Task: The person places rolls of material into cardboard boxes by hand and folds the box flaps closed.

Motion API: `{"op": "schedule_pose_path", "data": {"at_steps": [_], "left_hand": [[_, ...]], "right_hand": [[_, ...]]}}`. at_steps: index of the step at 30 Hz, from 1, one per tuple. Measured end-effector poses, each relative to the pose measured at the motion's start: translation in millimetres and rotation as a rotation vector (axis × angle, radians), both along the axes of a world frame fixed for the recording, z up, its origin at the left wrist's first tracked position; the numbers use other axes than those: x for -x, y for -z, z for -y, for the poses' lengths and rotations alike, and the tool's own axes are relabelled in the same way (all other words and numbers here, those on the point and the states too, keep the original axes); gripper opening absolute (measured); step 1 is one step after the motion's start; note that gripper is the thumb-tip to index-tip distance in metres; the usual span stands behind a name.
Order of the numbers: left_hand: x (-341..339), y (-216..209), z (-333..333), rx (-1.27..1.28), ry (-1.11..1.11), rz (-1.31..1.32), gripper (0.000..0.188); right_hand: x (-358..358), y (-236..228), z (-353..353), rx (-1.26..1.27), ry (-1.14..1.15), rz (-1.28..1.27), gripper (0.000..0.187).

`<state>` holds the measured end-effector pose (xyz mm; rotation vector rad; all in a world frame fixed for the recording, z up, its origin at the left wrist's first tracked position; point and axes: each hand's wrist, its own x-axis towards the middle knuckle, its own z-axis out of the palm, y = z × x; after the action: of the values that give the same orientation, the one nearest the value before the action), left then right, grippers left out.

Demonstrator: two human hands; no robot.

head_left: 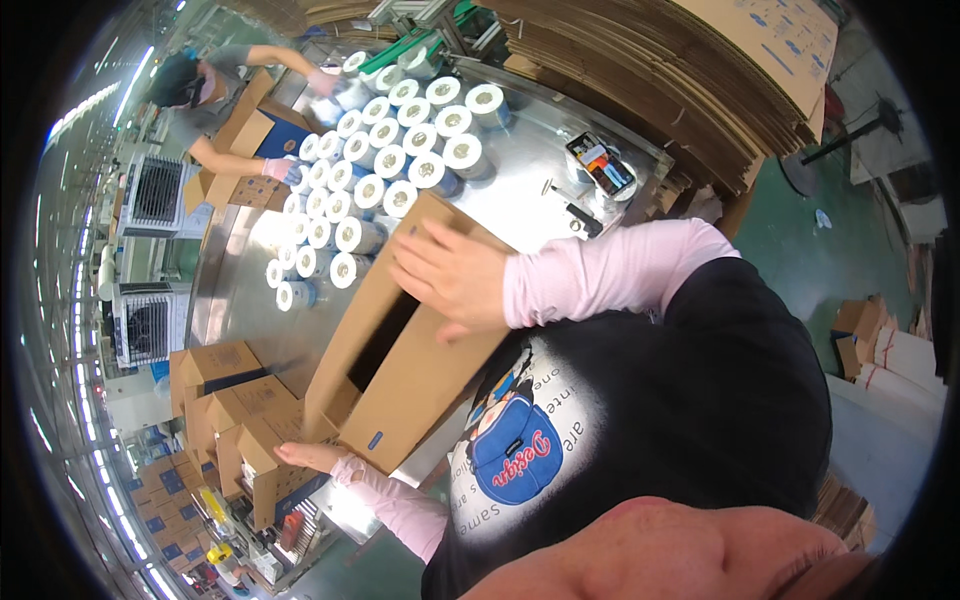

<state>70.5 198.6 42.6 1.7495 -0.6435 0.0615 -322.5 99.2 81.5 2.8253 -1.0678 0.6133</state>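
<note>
On the far left, two white air coolers with dark grilles stand beyond the table. Below them, brown boxes with blue patches are piled, too crowded to count. Nearer are two opened cartons, close by the left hand. One co-worker leans in from the upper left, both gloved hands among the rolls, one open box in front.

The metal table has its left edge bending down past that box; a stretch of metal between this edge and the rolls gives some room. The left hand is at the lower end of the long carton, fingers extended; I cannot tell whether it grips the cardboard. I count about thirty-five white-topped rolls standing close together, the nearest just beside the carton's upper edge.

The one long carton lies slantwise against the person's front, a dark slot gaping between its flaps. The right hand rests on its upper part, palm down, fingers slightly spread.

Farther right, a metal strip separates the rolls from one phone and one small black object, near the table's right edge. Flat cardboard rises beyond; green floor opens at far right.
</note>
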Motion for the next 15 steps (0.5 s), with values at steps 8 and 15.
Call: {"op": "schedule_pose_path", "data": {"at_steps": [8,15], "left_hand": [[23.5,158.5,-30.8,-0.299,0.695,-1.165,0.052],[85.6,205.5,-67.3,-0.14,0.683,-1.145,0.048]], "right_hand": [[73.9,50.4,54.5,-0.247,0.025,0.215,0.042],[189.4,99.6,123.9,-0.356,0.455,0.4,0.042]]}}
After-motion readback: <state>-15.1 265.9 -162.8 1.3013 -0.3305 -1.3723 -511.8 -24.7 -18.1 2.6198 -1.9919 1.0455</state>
